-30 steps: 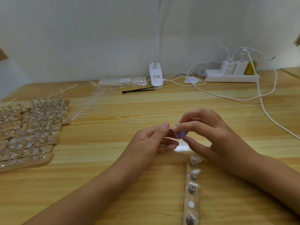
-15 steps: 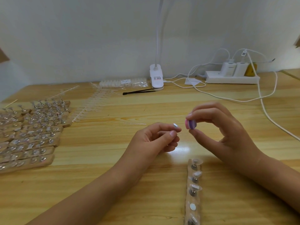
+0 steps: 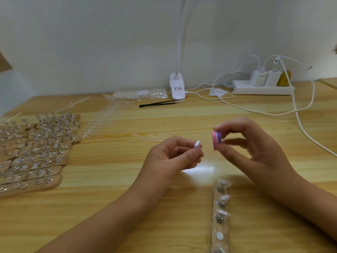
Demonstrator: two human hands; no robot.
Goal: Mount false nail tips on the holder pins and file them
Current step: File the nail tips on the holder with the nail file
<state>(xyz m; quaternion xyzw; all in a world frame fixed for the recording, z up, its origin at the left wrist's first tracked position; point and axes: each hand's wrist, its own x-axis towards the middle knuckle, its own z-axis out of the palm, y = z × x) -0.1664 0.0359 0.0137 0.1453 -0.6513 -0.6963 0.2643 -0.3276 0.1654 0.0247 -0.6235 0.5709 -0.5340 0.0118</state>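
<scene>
Hands parted mid-frame: left hand (image 3: 169,157) pinched the tip (image 3: 197,144), right hand (image 3: 255,148) pinched the file (image 3: 217,139) clear of it; filing seemingly paused.

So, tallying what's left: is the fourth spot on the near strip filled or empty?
Empty: the fourth spot shows only a bare white disc; the three spots beyond it on the strip carry tips.

A wide-angle camera worn on the person's head looks forward and down over a wooden table (image 3: 91,198), close above the left hand (image 3: 169,159) and right hand (image 3: 255,152) at centre. Both forearms enter from the near edge, and a white wall (image 3: 91,42) closes the far side.
</scene>
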